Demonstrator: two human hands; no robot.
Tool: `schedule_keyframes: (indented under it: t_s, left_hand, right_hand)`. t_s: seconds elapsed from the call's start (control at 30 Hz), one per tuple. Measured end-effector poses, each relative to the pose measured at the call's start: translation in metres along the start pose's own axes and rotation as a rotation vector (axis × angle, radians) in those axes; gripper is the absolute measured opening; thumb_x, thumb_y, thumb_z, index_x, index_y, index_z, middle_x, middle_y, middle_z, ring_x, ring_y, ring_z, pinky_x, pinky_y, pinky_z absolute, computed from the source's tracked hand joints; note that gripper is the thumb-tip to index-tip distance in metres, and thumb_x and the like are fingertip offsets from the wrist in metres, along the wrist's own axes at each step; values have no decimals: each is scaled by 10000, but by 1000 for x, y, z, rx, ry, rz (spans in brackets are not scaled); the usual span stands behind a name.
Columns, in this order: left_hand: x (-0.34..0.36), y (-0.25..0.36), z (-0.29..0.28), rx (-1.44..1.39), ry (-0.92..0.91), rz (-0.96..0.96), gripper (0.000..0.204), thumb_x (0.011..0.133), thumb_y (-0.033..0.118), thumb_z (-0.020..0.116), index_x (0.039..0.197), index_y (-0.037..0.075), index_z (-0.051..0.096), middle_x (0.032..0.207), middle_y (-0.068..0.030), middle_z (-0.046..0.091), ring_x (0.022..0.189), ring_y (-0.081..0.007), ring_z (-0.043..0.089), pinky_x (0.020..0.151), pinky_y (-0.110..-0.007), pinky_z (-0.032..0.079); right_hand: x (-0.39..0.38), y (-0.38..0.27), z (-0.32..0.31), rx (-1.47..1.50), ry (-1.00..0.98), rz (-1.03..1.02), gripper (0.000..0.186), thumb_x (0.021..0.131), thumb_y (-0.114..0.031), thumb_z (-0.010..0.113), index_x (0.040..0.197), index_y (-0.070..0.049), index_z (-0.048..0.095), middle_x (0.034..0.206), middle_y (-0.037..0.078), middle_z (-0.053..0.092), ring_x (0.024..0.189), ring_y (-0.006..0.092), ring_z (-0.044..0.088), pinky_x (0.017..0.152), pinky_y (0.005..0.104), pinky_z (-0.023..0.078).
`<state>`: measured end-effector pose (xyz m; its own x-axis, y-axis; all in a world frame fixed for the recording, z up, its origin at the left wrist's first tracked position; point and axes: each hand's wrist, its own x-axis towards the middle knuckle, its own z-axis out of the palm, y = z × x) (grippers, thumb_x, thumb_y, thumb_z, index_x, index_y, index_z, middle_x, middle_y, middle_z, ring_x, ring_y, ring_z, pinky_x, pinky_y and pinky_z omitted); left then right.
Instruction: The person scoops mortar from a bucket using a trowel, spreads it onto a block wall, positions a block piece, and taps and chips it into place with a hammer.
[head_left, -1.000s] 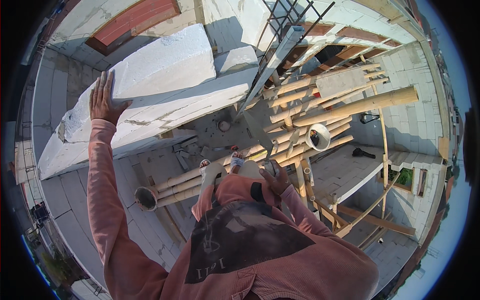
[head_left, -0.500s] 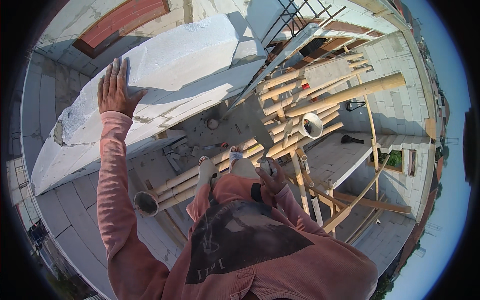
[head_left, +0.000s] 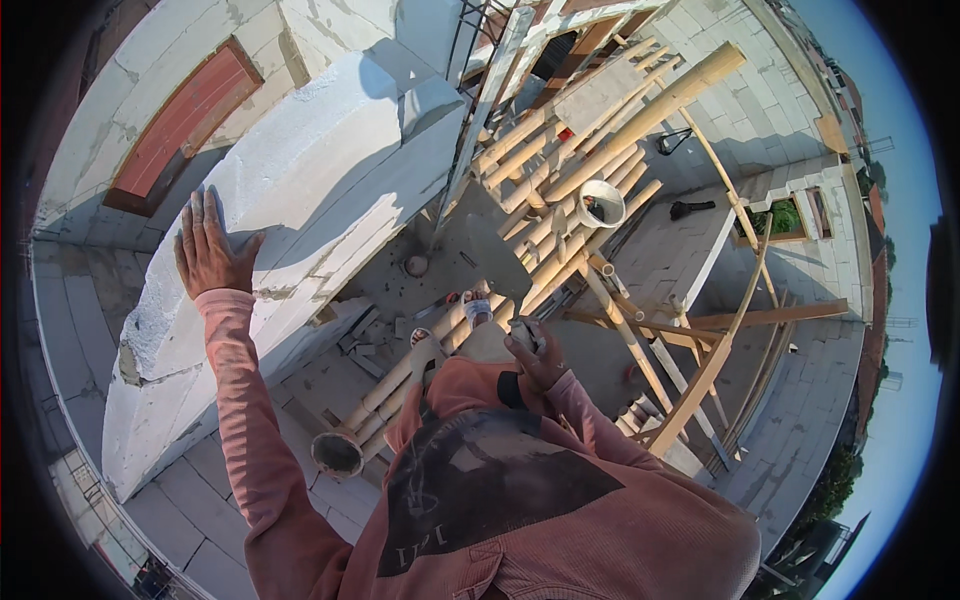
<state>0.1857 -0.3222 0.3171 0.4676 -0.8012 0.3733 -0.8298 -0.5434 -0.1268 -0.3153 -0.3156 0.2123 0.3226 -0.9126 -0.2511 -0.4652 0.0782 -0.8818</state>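
My left hand (head_left: 214, 248) lies flat with fingers spread on the top of a white lightweight-block wall (head_left: 310, 130). The wall's upper edge is rough and slanted, and a piece of block stands at its far end. Close to my waist, my right hand (head_left: 537, 357) is closed round the grey handle of what looks like a trowel (head_left: 503, 248). Its flat grey blade points away from me and blends with the floor below, so its outline is hard to make out. The blade is apart from the wall.
My feet stand on bamboo poles (head_left: 385, 398) high above the floor. A white bucket (head_left: 601, 204) with things inside sits on poles ahead to the right. A round mortar-stained container (head_left: 338, 455) is at lower left. Timber braces (head_left: 690, 395) cross at right; a red-panelled window opening (head_left: 185, 125) is far left.
My view has turned, shifting the scaffold and bucket leftward and up in the picture. My left hand remains flat on the wall, and my right hand still grips the trowel near my waist.
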Motion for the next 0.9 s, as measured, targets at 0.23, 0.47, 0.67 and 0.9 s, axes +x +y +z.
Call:
schedule_keyframes:
  t_s: [0.23,0.47,0.67,0.9]
  left_hand:
    - [2,-8,11,-15,57,45,1047,702,480,841,1551,213,290,1595,-4,338,1472,-225,300,1206,-427,234]
    - [6,-10,16,55,40,110,1020,743,527,794,1557,183,285,1592,-49,342,1470,-259,303,1190,-443,251]
    - [13,-17,15,-27,54,182,955,758,466,811,1516,104,356,1529,-174,405,1412,-352,378,1159,-463,310]
    - [26,-14,2,-8,-117,21,923,742,413,843,1465,75,381,1436,-217,479,1337,-394,454,1094,-477,402]
  right_hand:
    - [-26,-29,-15,303,55,279,502,908,-298,676,1281,9,542,881,89,611,658,145,595,534,292,510]
    - [-22,27,-30,741,306,499,510,873,-319,704,1249,-14,544,855,68,575,565,138,583,505,278,464]
    - [-8,115,-38,629,489,288,458,884,-277,704,1244,-34,556,925,52,589,612,130,598,554,284,500]
    - [19,133,-73,814,263,619,576,888,-272,718,1365,-52,481,885,35,566,606,107,539,533,266,455]
